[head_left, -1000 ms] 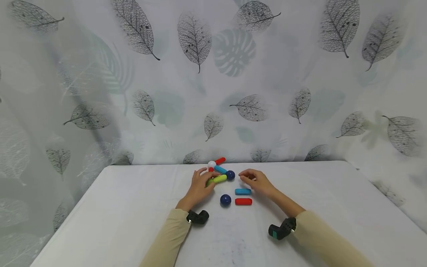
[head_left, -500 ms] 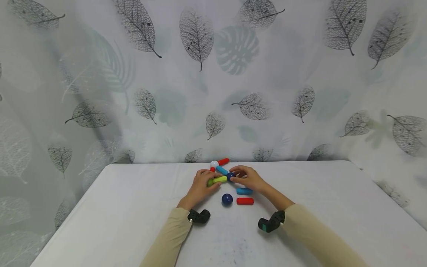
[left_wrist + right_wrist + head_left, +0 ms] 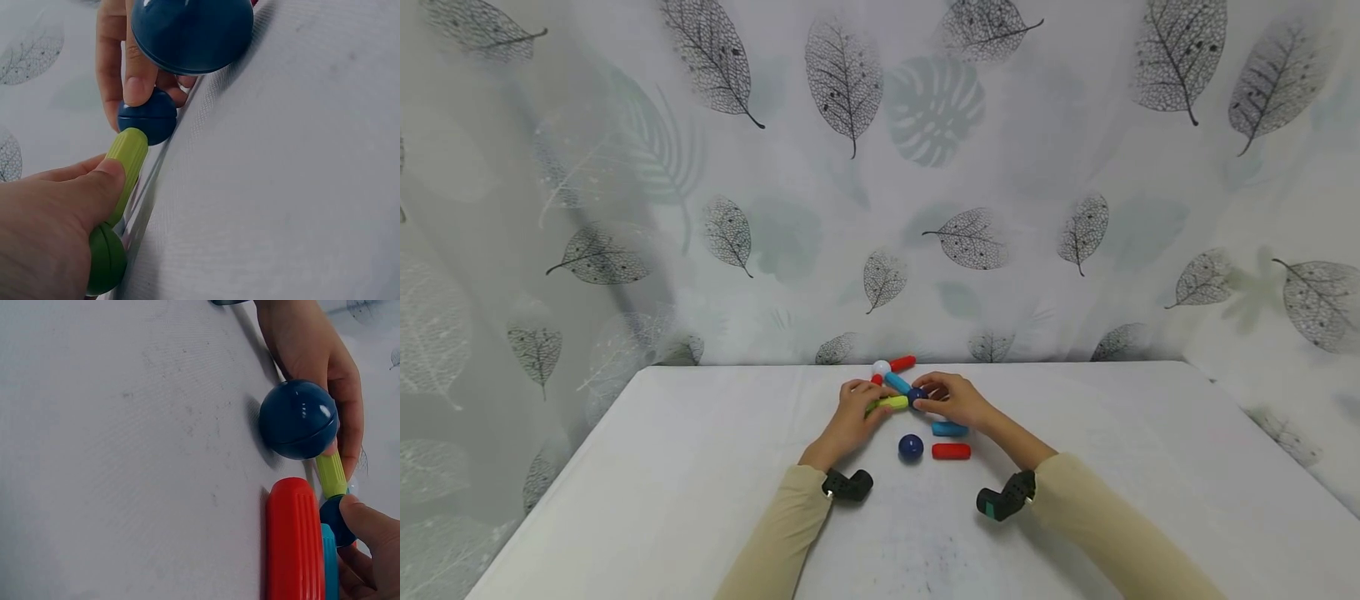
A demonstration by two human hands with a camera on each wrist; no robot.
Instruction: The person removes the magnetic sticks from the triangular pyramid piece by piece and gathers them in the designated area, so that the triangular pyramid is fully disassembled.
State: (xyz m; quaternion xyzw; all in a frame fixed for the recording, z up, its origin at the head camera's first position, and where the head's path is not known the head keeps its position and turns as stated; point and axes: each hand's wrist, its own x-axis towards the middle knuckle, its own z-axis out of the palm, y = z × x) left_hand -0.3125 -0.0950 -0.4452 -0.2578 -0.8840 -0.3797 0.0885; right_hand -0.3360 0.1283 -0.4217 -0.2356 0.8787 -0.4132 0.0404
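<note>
My left hand (image 3: 852,414) grips a yellow-green ribbed rod (image 3: 129,150), thumb laid along it. A green ball (image 3: 106,259) sits at the rod's near end, partly behind that hand. At the other end is a dark blue ball (image 3: 150,117), which my right hand (image 3: 953,400) pinches between thumb and fingers. From this ball a blue rod (image 3: 897,382) runs back to a white ball (image 3: 881,367). One red rod (image 3: 902,363) extends from the white ball to the right; another red piece (image 3: 877,380) shows below it, partly hidden by the left hand.
On the white table (image 3: 700,483), nearer me, lie a loose dark blue ball (image 3: 911,448), a blue rod (image 3: 950,429) and a red rod (image 3: 951,452). A leaf-patterned curtain (image 3: 880,183) hangs behind the table's far edge.
My right hand has moved left from beside the joined pieces and now holds the dark blue ball at the rod's end. The left hand keeps its grip on the yellow-green rod.
</note>
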